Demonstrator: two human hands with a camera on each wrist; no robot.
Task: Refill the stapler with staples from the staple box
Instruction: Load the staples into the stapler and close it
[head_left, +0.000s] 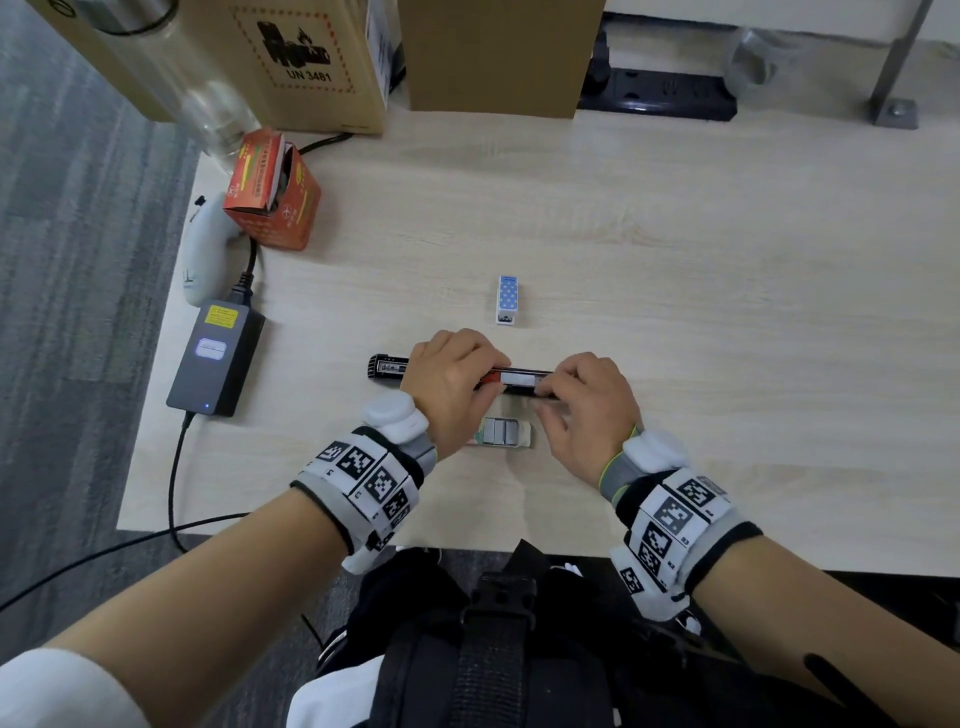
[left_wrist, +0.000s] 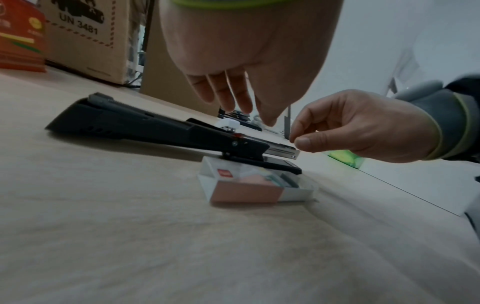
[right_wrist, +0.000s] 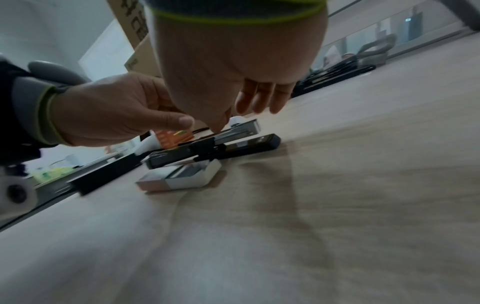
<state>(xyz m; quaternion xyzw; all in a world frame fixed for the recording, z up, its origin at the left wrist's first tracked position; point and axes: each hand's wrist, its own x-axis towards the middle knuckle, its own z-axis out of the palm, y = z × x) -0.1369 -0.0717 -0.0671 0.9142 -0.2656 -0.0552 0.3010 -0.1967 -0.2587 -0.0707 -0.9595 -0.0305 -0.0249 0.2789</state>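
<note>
1. Fingers (head_left: 483, 358) of left hand (head_left: 447, 387) hung loose over the opened stapler (head_left: 387, 368), staple box (head_left: 501, 432) just beside it; cardboard box (head_left: 291, 62) read "UN 3481".
2. Left wrist: right hand (left_wrist: 363, 127) pinched thumb to forefinger at stapler's rail tip, couldn't tell on what.
3. Right wrist: thumb touched that rail, pretty blurry.

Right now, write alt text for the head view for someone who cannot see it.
Two hands work over a black stapler lying opened across a wooden table: the left hand over its middle, the right hand with thumb and forefinger together at the staple channel. An open staple box lies nearer the person.
</note>
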